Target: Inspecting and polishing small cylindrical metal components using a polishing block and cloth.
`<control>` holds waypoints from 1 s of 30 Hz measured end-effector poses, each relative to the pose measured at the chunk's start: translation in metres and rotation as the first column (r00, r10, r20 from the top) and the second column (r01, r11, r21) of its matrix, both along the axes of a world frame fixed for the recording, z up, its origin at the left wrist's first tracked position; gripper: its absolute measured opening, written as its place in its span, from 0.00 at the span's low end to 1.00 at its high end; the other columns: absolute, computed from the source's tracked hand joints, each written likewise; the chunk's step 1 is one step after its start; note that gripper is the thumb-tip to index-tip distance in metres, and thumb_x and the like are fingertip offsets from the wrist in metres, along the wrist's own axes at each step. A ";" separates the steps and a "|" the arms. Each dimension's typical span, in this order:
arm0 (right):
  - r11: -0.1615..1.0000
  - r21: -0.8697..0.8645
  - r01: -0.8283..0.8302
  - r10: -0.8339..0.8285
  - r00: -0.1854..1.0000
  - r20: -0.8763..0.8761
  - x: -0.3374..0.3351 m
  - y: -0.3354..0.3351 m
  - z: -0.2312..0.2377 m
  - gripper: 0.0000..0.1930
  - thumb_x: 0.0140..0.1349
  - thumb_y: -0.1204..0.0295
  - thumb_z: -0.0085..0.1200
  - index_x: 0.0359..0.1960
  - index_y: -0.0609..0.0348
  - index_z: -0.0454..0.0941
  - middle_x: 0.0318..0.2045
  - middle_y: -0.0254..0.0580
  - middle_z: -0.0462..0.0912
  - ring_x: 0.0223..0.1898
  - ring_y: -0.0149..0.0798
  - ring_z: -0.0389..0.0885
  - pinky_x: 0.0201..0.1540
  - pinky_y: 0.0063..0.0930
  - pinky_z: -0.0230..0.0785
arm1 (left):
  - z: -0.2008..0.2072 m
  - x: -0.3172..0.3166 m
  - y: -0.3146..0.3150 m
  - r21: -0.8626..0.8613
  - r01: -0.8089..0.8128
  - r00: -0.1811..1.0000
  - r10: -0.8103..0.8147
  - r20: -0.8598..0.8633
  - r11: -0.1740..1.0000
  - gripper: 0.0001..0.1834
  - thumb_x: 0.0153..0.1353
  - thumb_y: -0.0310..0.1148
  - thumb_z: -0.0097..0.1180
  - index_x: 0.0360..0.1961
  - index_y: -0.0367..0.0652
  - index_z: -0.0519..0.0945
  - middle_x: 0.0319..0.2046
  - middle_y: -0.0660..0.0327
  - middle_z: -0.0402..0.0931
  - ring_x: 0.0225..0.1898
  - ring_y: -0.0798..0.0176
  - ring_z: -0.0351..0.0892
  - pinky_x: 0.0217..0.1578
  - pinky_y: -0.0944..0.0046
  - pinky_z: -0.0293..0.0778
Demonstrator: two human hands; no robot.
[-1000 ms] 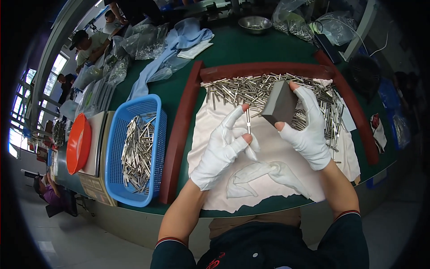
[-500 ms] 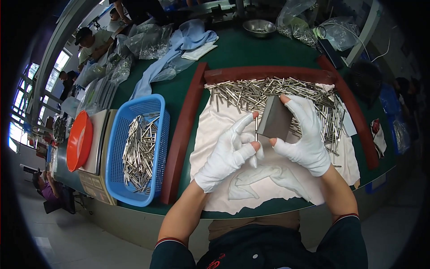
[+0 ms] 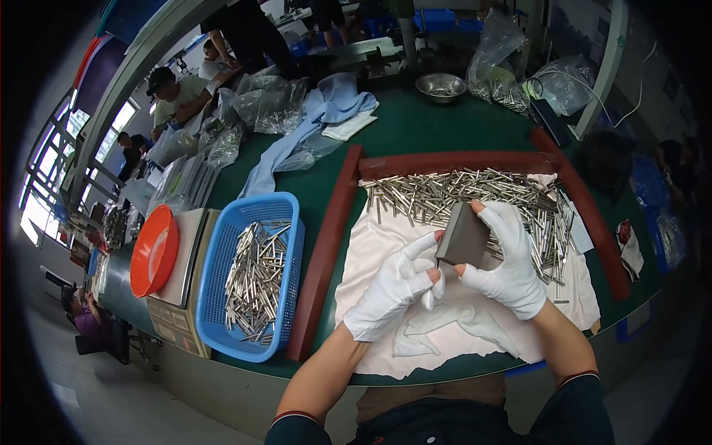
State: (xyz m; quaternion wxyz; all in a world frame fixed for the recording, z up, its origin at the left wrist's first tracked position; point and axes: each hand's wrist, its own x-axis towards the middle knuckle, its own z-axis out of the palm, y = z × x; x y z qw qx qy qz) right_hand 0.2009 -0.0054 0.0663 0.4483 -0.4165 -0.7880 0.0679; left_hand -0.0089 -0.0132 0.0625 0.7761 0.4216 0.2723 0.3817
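My right hand (image 3: 513, 268), in a white glove with bare fingertips, grips a dark grey rectangular block (image 3: 466, 236) between thumb and fingers. Close to the block's left edge, my left hand (image 3: 389, 291), gloved the same way, pinches a thin metal pin (image 3: 437, 262) between thumb and index finger. Little of the pin shows; whether it touches the block I cannot tell. Beyond both hands lies a pile of loose metal pins (image 3: 423, 194) on a pale pink cloth (image 3: 363, 259). A crumpled white cloth (image 3: 452, 320) lies just below my hands.
A dark red wooden frame (image 3: 326, 259) borders the cloth on three sides. To its left stand a blue basket (image 3: 210, 297) of pins and a red bowl (image 3: 156, 248). A metal bowl (image 3: 440, 87), a light blue cloth (image 3: 337, 100) and plastic bags lie farther back. People work at the far left.
The view has tilted, so everything sits lower and slightly right. The pin, upright and plainly visible before, now shows only as a short dark bit by the block's edge.
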 end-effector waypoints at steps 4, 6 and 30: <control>1.000 0.005 -0.021 0.021 1.000 0.000 0.003 0.002 0.001 0.40 0.35 0.63 0.67 0.55 0.63 0.69 0.45 0.45 0.72 0.45 0.46 0.71 0.46 0.36 0.68 | -0.007 -0.003 -0.002 -0.018 0.010 0.999 -0.009 0.031 1.000 0.38 0.60 0.34 0.59 0.67 0.37 0.55 0.24 0.60 0.75 0.22 0.72 0.72 0.27 0.73 0.69; 1.000 0.019 -0.009 0.009 1.000 -0.006 -0.001 0.000 0.002 0.40 0.35 0.63 0.68 0.55 0.63 0.68 0.45 0.45 0.72 0.45 0.46 0.71 0.46 0.36 0.67 | -0.009 -0.002 -0.002 -0.018 -0.002 0.999 0.002 0.037 1.000 0.38 0.60 0.34 0.59 0.67 0.37 0.55 0.25 0.60 0.75 0.22 0.71 0.72 0.27 0.74 0.69; 0.999 0.036 0.006 -0.002 0.996 -0.089 -0.005 -0.004 -0.001 0.42 0.37 0.60 0.70 0.57 0.62 0.68 0.46 0.46 0.72 0.43 0.45 0.71 0.46 0.37 0.67 | -0.005 0.005 -0.007 -0.044 0.066 0.997 -0.064 0.046 0.997 0.35 0.59 0.34 0.60 0.64 0.37 0.59 0.24 0.61 0.76 0.21 0.72 0.73 0.25 0.74 0.68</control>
